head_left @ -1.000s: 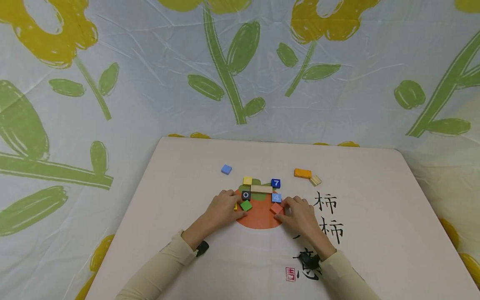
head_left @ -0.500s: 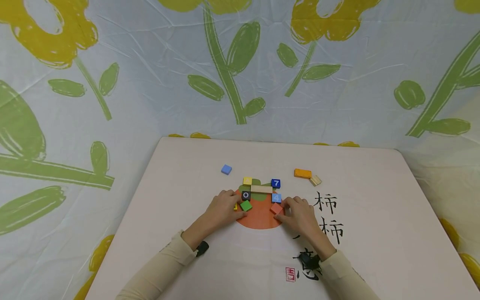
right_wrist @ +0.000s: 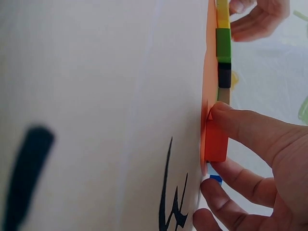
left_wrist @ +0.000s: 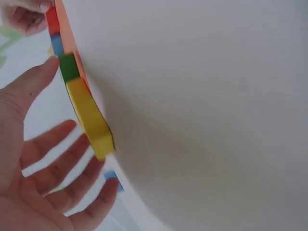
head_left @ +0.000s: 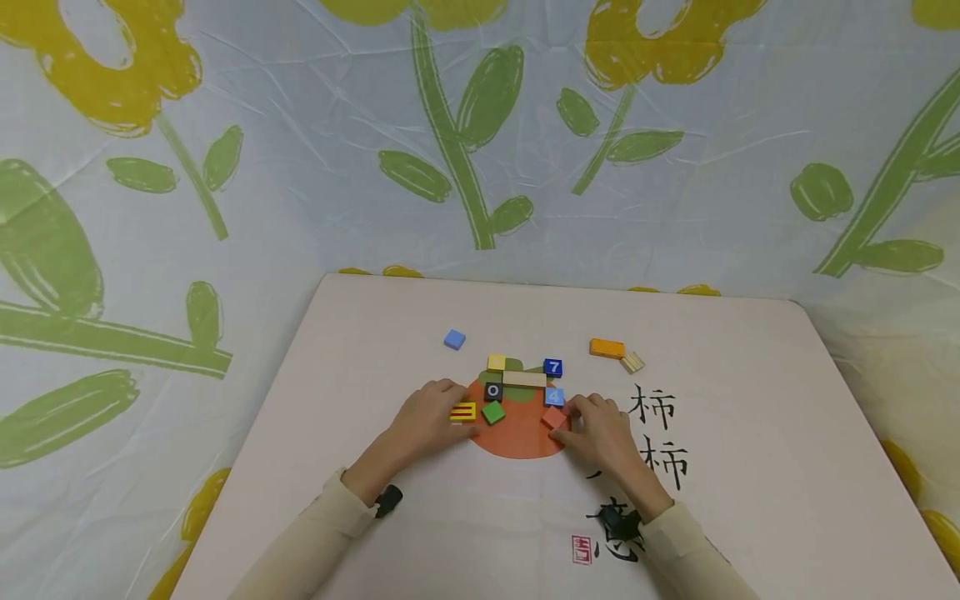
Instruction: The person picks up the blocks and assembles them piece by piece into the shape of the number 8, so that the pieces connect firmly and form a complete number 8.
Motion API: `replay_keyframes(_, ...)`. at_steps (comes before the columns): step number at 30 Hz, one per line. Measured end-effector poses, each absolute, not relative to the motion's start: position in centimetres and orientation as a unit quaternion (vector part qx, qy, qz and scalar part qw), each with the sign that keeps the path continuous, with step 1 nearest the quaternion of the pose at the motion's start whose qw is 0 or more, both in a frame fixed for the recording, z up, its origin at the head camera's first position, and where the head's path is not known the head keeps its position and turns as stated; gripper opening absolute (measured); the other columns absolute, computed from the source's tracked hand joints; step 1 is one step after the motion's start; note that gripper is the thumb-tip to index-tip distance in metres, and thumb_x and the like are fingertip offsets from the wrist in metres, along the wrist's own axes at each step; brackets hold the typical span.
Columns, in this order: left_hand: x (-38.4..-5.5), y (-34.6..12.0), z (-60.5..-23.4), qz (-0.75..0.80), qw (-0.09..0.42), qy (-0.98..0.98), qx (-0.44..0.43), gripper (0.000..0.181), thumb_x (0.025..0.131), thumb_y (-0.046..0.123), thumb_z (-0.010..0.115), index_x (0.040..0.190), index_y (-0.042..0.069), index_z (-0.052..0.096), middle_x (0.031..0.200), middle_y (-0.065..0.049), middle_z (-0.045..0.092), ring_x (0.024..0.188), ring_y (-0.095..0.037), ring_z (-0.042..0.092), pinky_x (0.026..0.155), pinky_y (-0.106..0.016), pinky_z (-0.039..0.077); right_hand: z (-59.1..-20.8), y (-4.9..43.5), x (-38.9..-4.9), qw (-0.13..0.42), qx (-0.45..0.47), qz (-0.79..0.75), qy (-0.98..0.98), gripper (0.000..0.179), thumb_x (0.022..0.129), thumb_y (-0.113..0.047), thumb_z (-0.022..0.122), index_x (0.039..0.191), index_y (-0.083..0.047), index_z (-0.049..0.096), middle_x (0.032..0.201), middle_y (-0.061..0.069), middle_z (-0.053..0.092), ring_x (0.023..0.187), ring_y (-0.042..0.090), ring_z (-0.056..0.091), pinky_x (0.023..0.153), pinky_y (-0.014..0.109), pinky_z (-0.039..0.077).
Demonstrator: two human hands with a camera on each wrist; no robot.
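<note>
Table cloth w/ floral backdrop

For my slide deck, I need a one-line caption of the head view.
Left hand touches a yellow striped block; right hand pinches a red block.

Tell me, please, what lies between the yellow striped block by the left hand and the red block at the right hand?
A green block lies beside the yellow striped block; from there to the red block is only the printed orange circle, seen in the head view.
</note>
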State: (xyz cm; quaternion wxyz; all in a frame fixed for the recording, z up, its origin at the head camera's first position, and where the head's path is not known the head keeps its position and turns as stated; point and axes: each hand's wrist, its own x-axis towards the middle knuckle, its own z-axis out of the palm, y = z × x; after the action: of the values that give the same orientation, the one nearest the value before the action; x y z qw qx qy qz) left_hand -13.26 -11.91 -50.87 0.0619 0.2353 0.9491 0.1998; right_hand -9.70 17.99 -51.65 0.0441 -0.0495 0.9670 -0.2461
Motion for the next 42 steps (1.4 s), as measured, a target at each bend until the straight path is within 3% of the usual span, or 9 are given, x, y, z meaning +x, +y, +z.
replay_keyframes(10, -13.8, -15.6, -51.0, 0.273, 0.105, 0.929, 0.227, 0.047, 0.085, 0.037, 0.081, 0.126, 0.017, 0.068, 0.127, 0.000, 0.059, 0.122, -0.022, 0.052, 0.101, -0.045, 0.043, -51.6, 18.0, -9.6, 0.043, -0.055, -0.254, 0.965, 0.036, 0.082, -0.035, 0.083, 0.103, -0.011, 0.067, 0.095, 0.005, 0.058, 0.088, 0.028, 0.049, 0.077, 0.047, 0.038)
replay_keyframes(22, -14.0, -16.4, -52.1, 0.296, 0.099, 0.921, 0.232, 0.042, 0.086, 0.029, 0.081, 0.124, 0.015, 0.069, 0.129, -0.006, 0.057, 0.122, -0.028, 0.050, 0.100, -0.050, 0.042, -51.8, 18.2, -9.7, 0.040, -0.057, -0.258, 0.964, 0.036, 0.082, -0.035, 0.084, 0.102, -0.011, 0.067, 0.095, 0.006, 0.058, 0.086, 0.028, 0.048, 0.076, 0.047, 0.037)
replay_keyframes(42, -13.7, -16.1, -52.4, 0.244, 0.073, 0.942, 0.219, 0.031, 0.087, 0.025, 0.081, 0.117, 0.017, 0.074, 0.124, -0.003, 0.058, 0.115, -0.023, 0.053, 0.095, -0.039, 0.047, -51.9, 18.1, -9.8, 0.037, -0.057, -0.266, 0.962, 0.035, 0.081, -0.034, 0.084, 0.100, -0.012, 0.066, 0.093, 0.005, 0.057, 0.085, 0.027, 0.047, 0.074, 0.044, 0.035)
